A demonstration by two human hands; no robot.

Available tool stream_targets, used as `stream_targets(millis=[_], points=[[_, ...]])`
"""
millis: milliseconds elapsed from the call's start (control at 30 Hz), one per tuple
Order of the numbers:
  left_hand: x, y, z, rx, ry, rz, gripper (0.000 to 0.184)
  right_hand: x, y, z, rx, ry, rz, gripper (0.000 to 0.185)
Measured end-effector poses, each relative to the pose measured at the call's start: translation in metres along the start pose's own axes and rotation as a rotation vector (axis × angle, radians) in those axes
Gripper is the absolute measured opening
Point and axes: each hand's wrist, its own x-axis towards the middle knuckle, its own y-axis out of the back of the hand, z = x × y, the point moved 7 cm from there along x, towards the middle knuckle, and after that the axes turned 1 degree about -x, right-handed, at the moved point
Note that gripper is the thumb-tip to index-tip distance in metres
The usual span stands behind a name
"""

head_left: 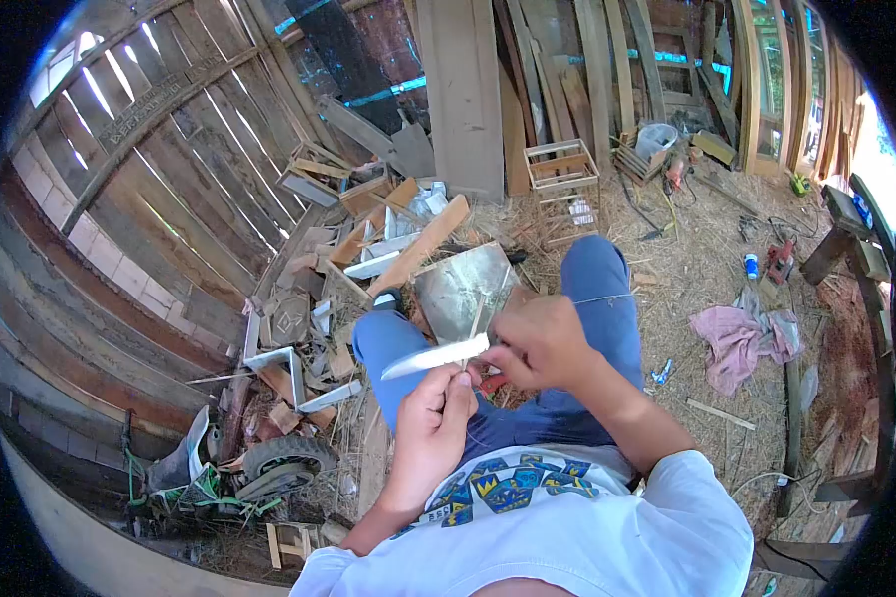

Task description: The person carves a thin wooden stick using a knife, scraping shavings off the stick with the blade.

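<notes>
My right hand (540,343), somewhat blurred, is closed at the base of a knife (433,358); its handle is hidden in the fingers. The pale, shiny blade points left and passes just above my left hand (438,410). That hand is closed in a pinch around what looks like a thin wooden stick (479,316), which rises behind the blade. Below the right hand, a small red object (494,384) shows near my lap; I cannot make out what it is. A worn, pale square board (463,291) lies between my knees, beyond the hands.
Wood scraps and planks (423,244) are heaped at the left front. A small wheel (287,460) lies at lower left. A wooden frame stool (563,179) stands ahead. To the right are a pink cloth (732,343), a red power tool (781,261) and a wooden bench (851,234).
</notes>
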Motion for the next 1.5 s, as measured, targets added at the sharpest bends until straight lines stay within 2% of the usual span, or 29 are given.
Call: stream_targets(millis=[33,67,167,300,367,400,433,533,567,633,700,767,833,900,967,1033,1067,1100,1167,1200,1233,1300,1333,1367,1433,1500], points=[[0.000,0.000,0.001,0.035,0.006,0.001,0.016,0.002,0.000,0.006,0.000,0.003,0.001,0.036],[0.006,0.003,-0.004,0.091,-0.117,0.009,0.016,0.006,0.001,0.017,-0.033,-0.051,0.001,0.037],[0.014,0.007,-0.004,0.007,-0.088,0.029,0.016,0.008,-0.006,0.024,-0.078,-0.120,-0.013,0.037],[0.005,0.007,-0.011,0.005,-0.057,0.038,0.016,0.004,-0.015,0.010,-0.063,-0.042,0.008,0.038],[0.005,0.012,-0.012,0.006,-0.061,0.025,0.016,-0.003,-0.013,0.046,-0.063,-0.274,0.130,0.035],[0.005,0.012,-0.012,0.004,-0.068,0.009,0.016,-0.001,-0.003,0.061,-0.101,-0.410,0.118,0.031],[0.006,0.011,-0.013,0.003,-0.071,0.006,0.016,-0.003,0.000,0.062,-0.104,-0.409,0.120,0.031],[0.006,0.010,-0.013,0.016,-0.056,0.018,0.016,-0.005,-0.009,0.033,0.006,-0.185,0.000,0.030],[0.004,0.010,-0.011,0.009,-0.025,0.036,0.016,-0.007,-0.011,0.025,0.009,-0.193,-0.002,0.030],[0.004,0.009,-0.014,-0.003,0.005,0.048,0.015,-0.009,-0.018,0.010,0.019,-0.067,-0.072,0.030],[0.003,0.010,-0.017,0.003,-0.054,0.016,0.016,-0.008,-0.013,0.033,-0.082,-0.117,-0.002,0.029],[0.003,0.009,-0.017,0.024,-0.067,0.029,0.016,-0.009,0.002,0.072,-0.021,-0.483,0.140,0.036],[0.007,0.010,-0.012,0.052,-0.083,0.043,0.016,-0.006,0.008,0.054,0.001,-0.407,0.171,0.035],[0.005,0.012,-0.008,0.064,-0.024,0.085,0.015,-0.005,-0.006,0.016,0.063,-0.107,0.000,0.033],[0.002,0.010,-0.006,0.059,-0.015,0.075,0.014,-0.008,-0.014,0.014,-0.015,-0.083,-0.064,0.031],[0.003,0.011,-0.008,0.046,-0.020,0.076,0.014,-0.010,-0.006,0.060,-0.017,-0.528,0.072,0.029],[0.005,0.011,-0.011,0.038,-0.062,0.064,0.014,-0.014,-0.003,0.079,0.094,-0.707,0.065,0.028],[0.005,0.011,-0.014,0.032,-0.099,0.056,0.015,-0.016,-0.002,0.078,0.095,-0.704,0.058,0.028],[0.009,0.013,-0.015,0.024,-0.108,0.079,0.015,-0.015,0.000,0.065,0.269,-0.538,0.109,0.028],[0.010,0.015,-0.014,0.022,-0.111,0.090,0.015,-0.018,-0.005,0.056,0.266,-0.528,0.016,0.021],[0.009,0.015,-0.012,0.024,-0.103,0.088,0.015,-0.023,-0.008,0.053,0.269,-0.537,0.014,0.021],[0.006,0.013,-0.008,-0.004,-0.056,0.104,0.015,-0.016,-0.010,0.024,0.297,-0.251,-0.026,0.016],[0.006,0.012,-0.008,-0.013,-0.055,0.104,0.015,-0.009,-0.003,0.009,0.327,-0.156,0.021,0.016],[0.006,0.009,-0.009,-0.040,-0.031,0.075,0.016,-0.007,0.001,0.008,0.327,-0.155,0.017,0.016],[0.006,0.006,-0.010,-0.069,-0.002,0.048,0.016,-0.007,-0.005,0.008,0.187,-0.172,-0.145,0.022],[0.006,0.000,-0.012,-0.139,0.038,-0.012,0.022,-0.010,-0.007,0.011,0.172,-0.185,-0.168,0.024]])
